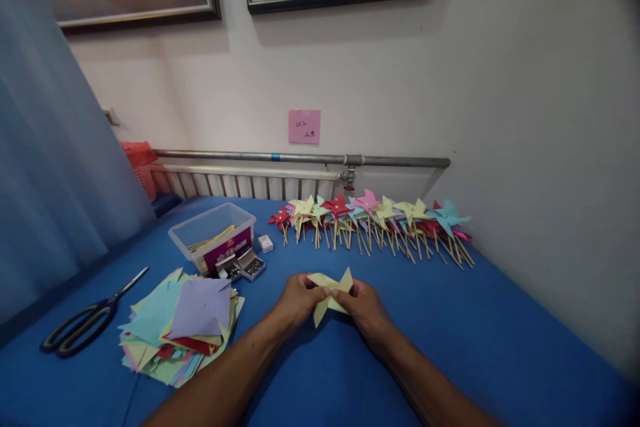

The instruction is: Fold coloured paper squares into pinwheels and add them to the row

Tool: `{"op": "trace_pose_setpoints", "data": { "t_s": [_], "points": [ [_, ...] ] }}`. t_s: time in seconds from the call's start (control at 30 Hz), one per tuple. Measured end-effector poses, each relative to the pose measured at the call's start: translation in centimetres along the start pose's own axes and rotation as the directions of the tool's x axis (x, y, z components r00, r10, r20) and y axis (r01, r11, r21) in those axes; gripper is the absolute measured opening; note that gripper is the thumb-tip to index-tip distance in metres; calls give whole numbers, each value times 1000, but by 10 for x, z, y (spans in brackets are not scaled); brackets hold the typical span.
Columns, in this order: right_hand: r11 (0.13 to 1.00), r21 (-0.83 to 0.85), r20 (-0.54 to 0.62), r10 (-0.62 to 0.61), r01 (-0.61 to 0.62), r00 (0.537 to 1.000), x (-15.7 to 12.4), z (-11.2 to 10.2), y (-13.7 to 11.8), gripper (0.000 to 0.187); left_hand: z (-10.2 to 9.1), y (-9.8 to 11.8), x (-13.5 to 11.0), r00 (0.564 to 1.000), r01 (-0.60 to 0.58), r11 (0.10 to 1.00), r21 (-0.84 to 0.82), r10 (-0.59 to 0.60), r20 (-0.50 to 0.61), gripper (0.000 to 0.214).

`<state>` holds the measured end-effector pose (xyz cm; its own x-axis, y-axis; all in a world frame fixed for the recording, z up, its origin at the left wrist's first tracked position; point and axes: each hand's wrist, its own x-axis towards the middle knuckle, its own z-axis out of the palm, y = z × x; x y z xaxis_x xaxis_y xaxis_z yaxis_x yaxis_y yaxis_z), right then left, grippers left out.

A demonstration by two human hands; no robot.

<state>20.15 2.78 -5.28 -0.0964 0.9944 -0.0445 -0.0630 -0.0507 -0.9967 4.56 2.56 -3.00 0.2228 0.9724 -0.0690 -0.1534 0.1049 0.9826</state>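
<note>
A pale yellow paper pinwheel [323, 310] with folded blades is held above the blue table cover. My left hand [299, 300] grips its left side, with the thumb pressed near the centre. From the right, my right hand [367, 307] pinches it, its thumb also at the middle. The thumbs hide the pinwheel's centre, so I cannot tell whether a pin is there. To the left of my hands lies a pile of coloured paper squares [200, 307], a purple one on top.
Black-handled scissors [95, 320] lie at the left. A clear plastic box [193, 250] holds wooden sticks. Before it sit small open boxes of pins [250, 263] and a small white box [265, 243]. A row of finished pinwheels [385, 212] on sticks lies along the back, by a radiator [240, 173].
</note>
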Motion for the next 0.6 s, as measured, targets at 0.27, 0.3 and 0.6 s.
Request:
{"op": "trace_pose_setpoints", "data": {
  "t_s": [0.27,0.3,0.6],
  "points": [
    [993,111,-69,49,-41,996,7,-3,8,38,-63,39,5,883,42,416,908,410,-228,19],
    [993,111,-76,48,-40,996,7,-3,8,37,-72,44,4,887,129,269,954,400,-233,23],
    [995,95,-50,32,-27,998,0,-1,-3,32,-103,51,3,917,383,-101,918,166,-364,31]
  ]
}}
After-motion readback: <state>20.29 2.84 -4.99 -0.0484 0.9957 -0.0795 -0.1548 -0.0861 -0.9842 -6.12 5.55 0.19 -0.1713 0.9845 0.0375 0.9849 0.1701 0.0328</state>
